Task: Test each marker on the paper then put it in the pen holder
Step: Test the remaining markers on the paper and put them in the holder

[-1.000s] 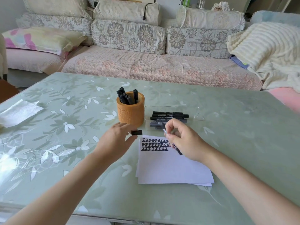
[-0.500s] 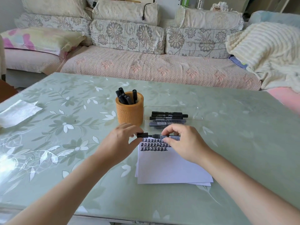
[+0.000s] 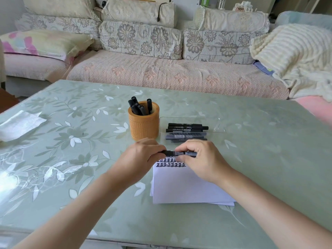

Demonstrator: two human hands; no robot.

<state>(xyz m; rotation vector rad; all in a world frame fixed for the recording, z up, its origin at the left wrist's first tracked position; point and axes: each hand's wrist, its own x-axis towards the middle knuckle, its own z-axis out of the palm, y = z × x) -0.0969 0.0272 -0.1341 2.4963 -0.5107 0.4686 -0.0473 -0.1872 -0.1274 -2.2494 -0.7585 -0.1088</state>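
While held level just below the frame's centre, a slim black marker (image 3: 180,153) with pale print on its barrel is pinched at its left end by the left hand (image 3: 141,159) and gripped by curled fingers of the right hand (image 3: 203,159), over the top edge of the marked white paper (image 3: 188,187). The orange pen holder (image 3: 143,124) stands just above, and the flowered green table (image 3: 71,177) stretches wide toward both sides.

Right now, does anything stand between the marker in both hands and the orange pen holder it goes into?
Nothing visible does. The marker is held level over the paper by the left hand and right hand, and the pen holder stands just beyond. The markers already in it take up part of its opening.
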